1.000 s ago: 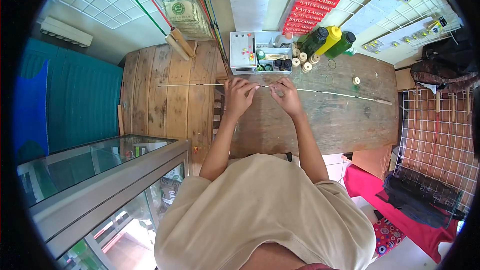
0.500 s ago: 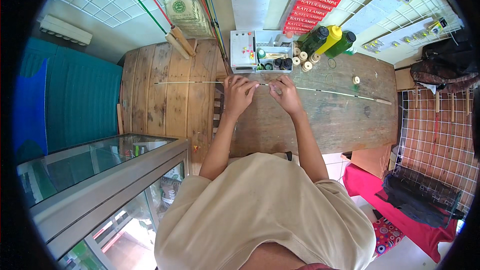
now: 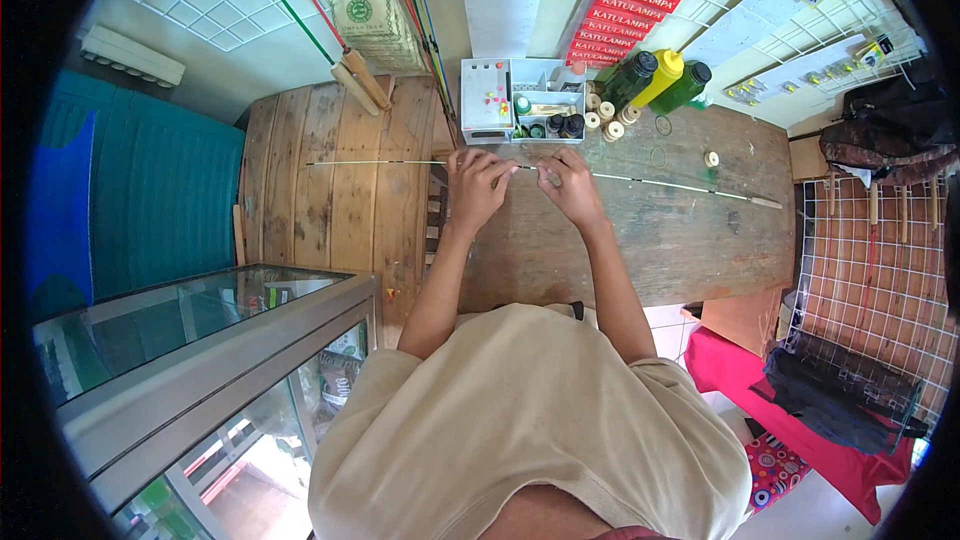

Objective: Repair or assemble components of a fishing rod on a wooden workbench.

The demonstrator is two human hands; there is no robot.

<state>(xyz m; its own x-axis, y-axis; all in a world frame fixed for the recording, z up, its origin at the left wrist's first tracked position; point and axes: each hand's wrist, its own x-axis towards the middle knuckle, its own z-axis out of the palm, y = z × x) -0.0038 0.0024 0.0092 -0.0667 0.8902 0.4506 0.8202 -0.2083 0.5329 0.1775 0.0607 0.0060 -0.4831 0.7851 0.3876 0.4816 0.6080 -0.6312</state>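
A thin pale fishing rod (image 3: 665,183) with dark bands lies crosswise before me, its light handle end at the right and its fine tip at the left. My left hand (image 3: 480,185) pinches the rod near its middle, thumb and fingers pressed together. A short way to the right, my right hand (image 3: 570,185) pinches the same rod. Between the two thumbs a short dark-banded stretch of it shows. Any thread or other fine thing at the fingertips is too small to make out.
Beyond my hands stands a white organizer box (image 3: 488,137) with small bottles and coloured beads. To its right are wooden spools (image 3: 612,131), green bottles (image 3: 685,87) and a yellow bottle (image 3: 662,85). Rods with wooden handles (image 3: 360,85) lean at the back left. A glass cabinet (image 3: 225,335) stands nearby left.
Both hands keep their pinch on the rod in nearly the same place. Only a very slight shift of the view shows.
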